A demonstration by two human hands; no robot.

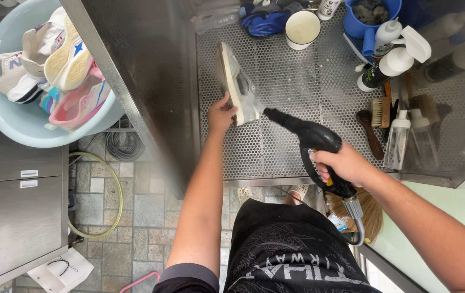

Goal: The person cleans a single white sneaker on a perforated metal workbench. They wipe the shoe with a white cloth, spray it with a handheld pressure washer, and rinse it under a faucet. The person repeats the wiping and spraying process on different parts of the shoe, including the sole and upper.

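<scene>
Left hand [220, 115] gripping shoe [237, 84] on edge near counter's [276, 152] left rim, right hand [346, 165] closed round spray gun [311, 138], nozzle just beside shoe, open mesh toward front edge, cup [302, 29], bottles [392, 59], brushes [376, 116] crowding back and right edges.

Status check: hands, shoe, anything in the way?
Left hand holds white shoe on edge over the perforated tray. Right hand grips black spray gun, nozzle at the shoe. Brushes and bottles off right, clear.
</scene>
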